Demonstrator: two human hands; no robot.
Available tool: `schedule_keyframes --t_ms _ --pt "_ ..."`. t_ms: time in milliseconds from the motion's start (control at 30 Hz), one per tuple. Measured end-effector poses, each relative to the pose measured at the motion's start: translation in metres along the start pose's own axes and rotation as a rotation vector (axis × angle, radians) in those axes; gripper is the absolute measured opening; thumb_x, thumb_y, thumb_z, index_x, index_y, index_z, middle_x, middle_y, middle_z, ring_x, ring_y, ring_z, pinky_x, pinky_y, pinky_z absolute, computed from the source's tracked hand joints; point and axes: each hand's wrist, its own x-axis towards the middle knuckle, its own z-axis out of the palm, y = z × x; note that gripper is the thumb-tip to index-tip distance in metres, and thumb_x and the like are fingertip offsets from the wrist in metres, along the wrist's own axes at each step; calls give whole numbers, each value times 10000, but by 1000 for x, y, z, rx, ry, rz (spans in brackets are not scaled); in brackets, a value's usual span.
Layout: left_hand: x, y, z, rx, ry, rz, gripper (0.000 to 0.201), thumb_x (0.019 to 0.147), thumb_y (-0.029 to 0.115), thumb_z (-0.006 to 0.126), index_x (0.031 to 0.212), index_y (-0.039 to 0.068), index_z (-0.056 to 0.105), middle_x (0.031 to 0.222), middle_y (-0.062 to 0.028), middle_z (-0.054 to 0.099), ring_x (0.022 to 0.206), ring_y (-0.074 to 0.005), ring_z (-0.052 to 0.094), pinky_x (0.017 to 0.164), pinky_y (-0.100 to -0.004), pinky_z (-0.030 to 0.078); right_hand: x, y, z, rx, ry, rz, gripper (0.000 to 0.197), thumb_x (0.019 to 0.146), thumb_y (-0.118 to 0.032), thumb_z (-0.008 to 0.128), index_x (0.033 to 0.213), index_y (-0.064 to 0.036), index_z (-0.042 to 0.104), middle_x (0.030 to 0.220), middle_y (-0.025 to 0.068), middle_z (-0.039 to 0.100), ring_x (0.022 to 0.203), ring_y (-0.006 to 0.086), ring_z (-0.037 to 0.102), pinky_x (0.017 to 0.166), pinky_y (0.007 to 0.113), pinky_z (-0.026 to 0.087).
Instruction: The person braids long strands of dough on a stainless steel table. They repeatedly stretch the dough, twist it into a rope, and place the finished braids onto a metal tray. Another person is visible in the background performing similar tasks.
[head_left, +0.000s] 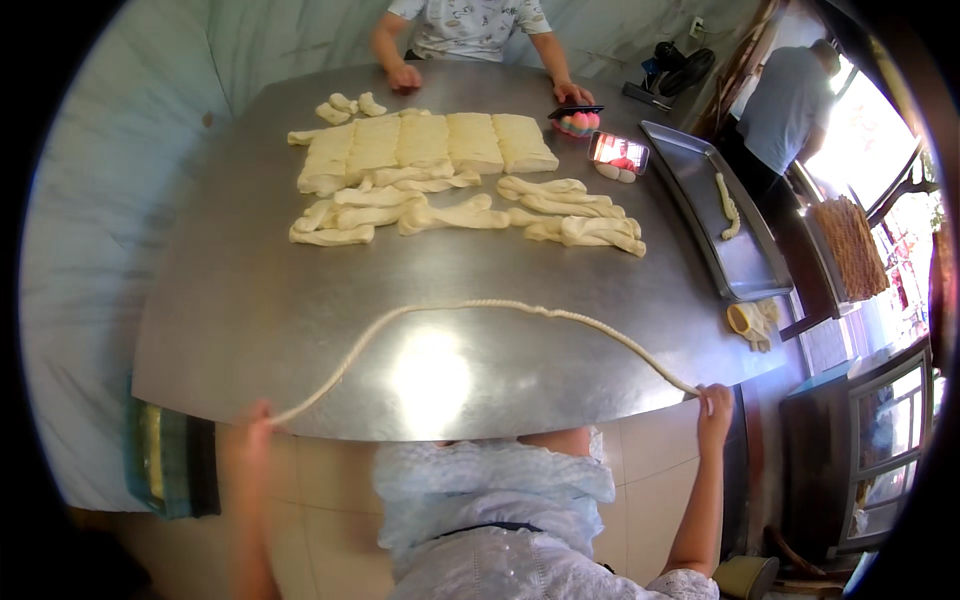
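Observation:
A long thin rope of dough, twisted along its length, arches over the steel table in front of me. My left hand is at the rope's left end, just off the table's near edge; it is blurred by motion, but the rope runs into its closed fingers. At the opposite end, my right hand pinches the rope beside the near right edge. Farther back lie several loose strips of dough, folded and piled. Behind them is a wide slab of dough cut into thick sections.
Across the table a person rests both hands on its far edge. A metal tray holding one twisted dough piece lies at the right, near a propped phone and a glove. Another person stands beyond.

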Motion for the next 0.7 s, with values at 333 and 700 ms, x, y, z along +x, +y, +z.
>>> schedule_keyframes --t_ms 333,700 --pt "124 -271 -131 -136 743 -256 345 1068 323 526 1198 19 626 1028 -78 690 940 -180 622 902 -322 484 150 118 -108 32 88 144 49 892 -45 671 920 -10 653 838 95 658 749 211 630 703 338 502" --pt "37 -420 -97 -918 1070 -802 268 1008 202 589 1225 46 612 943 -25 657 788 -99 628 677 -243 520 86 133 -18 1526 -281 928 87 945 -32 617 1026 -16 589 929 136 694 823 212 699 728 305 592"
